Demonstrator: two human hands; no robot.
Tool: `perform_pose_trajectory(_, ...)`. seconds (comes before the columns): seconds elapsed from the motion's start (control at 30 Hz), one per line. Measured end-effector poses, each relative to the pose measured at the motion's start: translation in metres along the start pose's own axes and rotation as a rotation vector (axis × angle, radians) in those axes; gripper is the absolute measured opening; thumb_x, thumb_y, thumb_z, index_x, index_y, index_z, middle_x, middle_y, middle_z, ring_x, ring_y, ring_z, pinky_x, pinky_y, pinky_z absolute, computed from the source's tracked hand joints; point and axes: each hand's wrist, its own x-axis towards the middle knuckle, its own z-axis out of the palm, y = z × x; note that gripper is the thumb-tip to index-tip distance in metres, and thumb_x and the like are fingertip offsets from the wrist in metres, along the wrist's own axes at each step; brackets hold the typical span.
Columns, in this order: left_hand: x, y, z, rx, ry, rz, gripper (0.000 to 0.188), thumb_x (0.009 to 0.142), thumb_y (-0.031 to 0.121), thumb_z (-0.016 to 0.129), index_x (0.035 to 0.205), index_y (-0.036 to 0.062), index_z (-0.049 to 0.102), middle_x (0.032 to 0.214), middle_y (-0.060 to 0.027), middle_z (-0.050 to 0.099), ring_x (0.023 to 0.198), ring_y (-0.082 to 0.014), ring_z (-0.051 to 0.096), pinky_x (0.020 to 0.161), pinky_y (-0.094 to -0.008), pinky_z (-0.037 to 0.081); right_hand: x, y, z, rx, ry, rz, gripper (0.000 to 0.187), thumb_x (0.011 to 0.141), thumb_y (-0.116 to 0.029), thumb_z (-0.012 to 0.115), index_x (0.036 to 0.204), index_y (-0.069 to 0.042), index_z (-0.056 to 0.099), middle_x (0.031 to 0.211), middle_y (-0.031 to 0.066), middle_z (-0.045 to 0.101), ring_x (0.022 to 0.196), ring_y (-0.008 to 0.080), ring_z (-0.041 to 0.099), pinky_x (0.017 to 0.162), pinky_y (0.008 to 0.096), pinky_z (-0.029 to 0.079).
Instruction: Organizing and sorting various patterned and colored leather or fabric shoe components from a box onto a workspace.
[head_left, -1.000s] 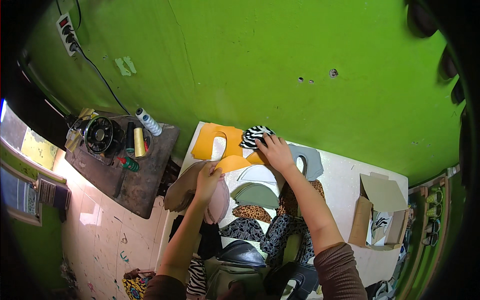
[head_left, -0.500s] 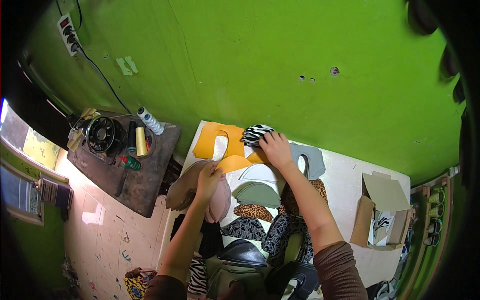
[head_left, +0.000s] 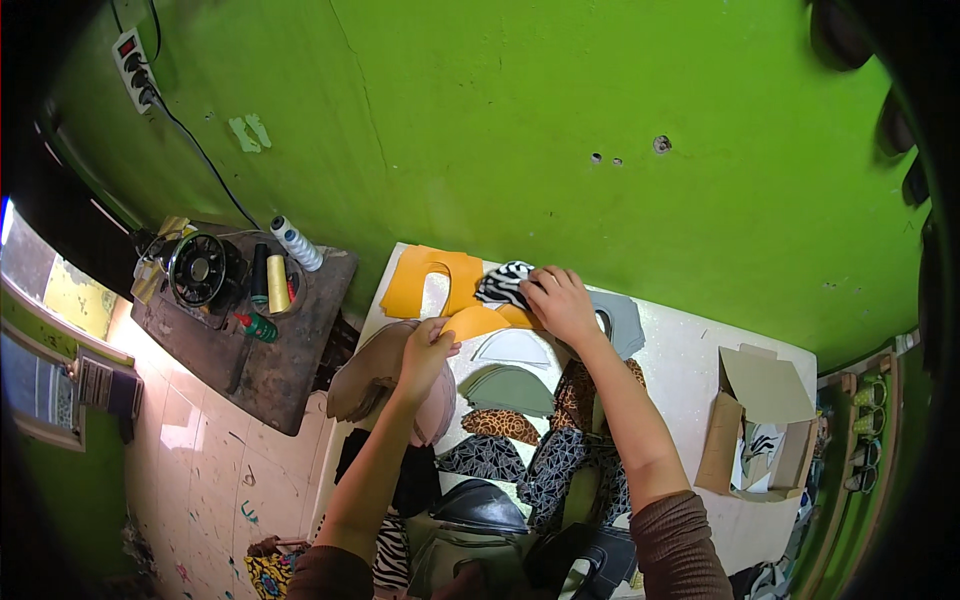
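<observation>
My left hand (head_left: 428, 352) pinches a yellow-orange half-moon piece (head_left: 474, 322) by its left end. The piece hangs over the table next to another orange piece (head_left: 520, 317) partly under my right hand. My right hand (head_left: 562, 306) has its fingers curled at the right edge of a zebra-print piece (head_left: 505, 282); its fingertips are partly hidden. Left of that lies a stack of orange U-shaped cut pieces (head_left: 405, 283). Nearer to me are white half-moon pieces (head_left: 511, 349), an olive green stack (head_left: 510, 391) and leopard-print pieces (head_left: 500, 425).
Brown (head_left: 360, 375), grey (head_left: 622, 325) and black patterned pieces (head_left: 482, 457) cover the white table (head_left: 690, 350). An opened cardboard box (head_left: 722, 450) stands at the right. To the left, a sewing table (head_left: 215, 355) holds thread spools (head_left: 277, 285). A green wall (head_left: 480, 120) borders the far edge.
My left hand has shifted slightly right with the orange half-moon piece, closer to the other orange piece. My right hand has moved a little right, fingers more curled at the zebra-print piece's edge.
</observation>
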Motion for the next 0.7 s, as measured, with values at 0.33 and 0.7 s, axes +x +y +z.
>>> perform_pose_trajectory(0.33, 0.037, -0.008, 0.026, 0.099, -0.123, -0.125, 0.030, 0.083, 0.001, 0.049, 0.111, -0.0084, 0.044, 0.100, -0.0163, 0.056, 0.083, -0.0211, 0.061, 0.072, -0.0256, 0.052, 0.005, 0.000, 0.011, -0.202, -0.088, 0.044, 0.039, 0.076, -0.020, 0.055, 0.112, -0.004, 0.052, 0.100, 0.0048, 0.052, 0.095, 0.0202, 0.049, 0.081, 0.0336, 0.039)
perform_pose_trajectory(0.7, 0.061, -0.021, 0.046, 0.985, -0.146, 0.355, 0.036, 0.079, 0.012, 0.060, 0.110, -0.0040, 0.050, 0.100, -0.0163, 0.055, 0.088, -0.0284, 0.059, 0.077, -0.0319, 0.048, 0.012, 0.006, 0.004, -0.088, -0.103, 0.005, 0.022, 0.074, -0.017, 0.056, 0.094, -0.008, 0.056, 0.091, 0.0052, 0.053, 0.090, 0.0206, 0.050, 0.078, 0.0329, 0.040)
